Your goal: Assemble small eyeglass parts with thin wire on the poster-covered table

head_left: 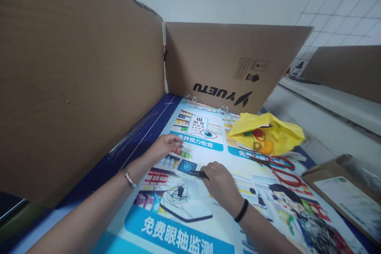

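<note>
My left hand (165, 146) is above the printed sheet (208, 202), thumb and fingers pinched together; whatever they hold is too small to make out. My right hand (222, 184) is closed around a dark pair of pliers (199, 174), whose narrow jaws point left, toward the space below my left hand. A loose tangle of thin wire (177, 193) lies on the sheet below the pliers. Straight lengths of thin wire (132, 133) lie on the blue strip at the left. Scissors with red handles (275, 162) rest to the right of my right hand.
Cardboard panels (80, 67) stand at the left and back. At the right are a yellow bag (282, 131) with coloured yarn, a cardboard parcel (345, 190) and a dark, shiny tangled bundle (320, 232). Small clear pieces (223, 110) lie along the back panel.
</note>
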{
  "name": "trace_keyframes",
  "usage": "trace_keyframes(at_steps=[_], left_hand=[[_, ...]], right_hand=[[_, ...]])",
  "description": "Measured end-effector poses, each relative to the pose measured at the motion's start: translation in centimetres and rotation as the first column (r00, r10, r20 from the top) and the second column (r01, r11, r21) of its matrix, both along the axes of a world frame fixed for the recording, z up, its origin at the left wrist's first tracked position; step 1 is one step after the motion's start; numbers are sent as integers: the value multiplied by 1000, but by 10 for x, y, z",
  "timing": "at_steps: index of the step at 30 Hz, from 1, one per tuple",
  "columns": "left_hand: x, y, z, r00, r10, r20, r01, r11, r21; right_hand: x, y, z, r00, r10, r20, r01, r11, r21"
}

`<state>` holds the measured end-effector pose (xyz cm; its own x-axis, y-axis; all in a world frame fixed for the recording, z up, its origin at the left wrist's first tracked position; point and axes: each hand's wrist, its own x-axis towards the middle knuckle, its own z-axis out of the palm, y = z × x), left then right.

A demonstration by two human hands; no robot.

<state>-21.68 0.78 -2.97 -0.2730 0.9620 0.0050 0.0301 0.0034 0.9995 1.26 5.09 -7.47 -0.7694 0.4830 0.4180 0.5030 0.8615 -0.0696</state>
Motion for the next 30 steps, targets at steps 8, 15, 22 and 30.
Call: trace_keyframes(at_steps=[8, 15, 22, 30], left_hand=[[-8, 7, -29, 997, -7, -75, 4, 999, -43], [-16, 12, -40, 968, -15, -250, 13, 1000, -8], [-6, -10, 7, 720, -224, -656, 197, 974, -116], [41, -37, 30, 108, -479, -871, 274, 857, -437]], right_hand=[[0, 0, 1, 1000, -5, 19, 6, 998, -60], [0, 0, 3, 999, -11, 33, 15, 993, -116], [0, 3, 1, 1000, -6, -23, 2, 986, -168], [2, 8, 0, 988, -43, -146, -2, 955, -296]])
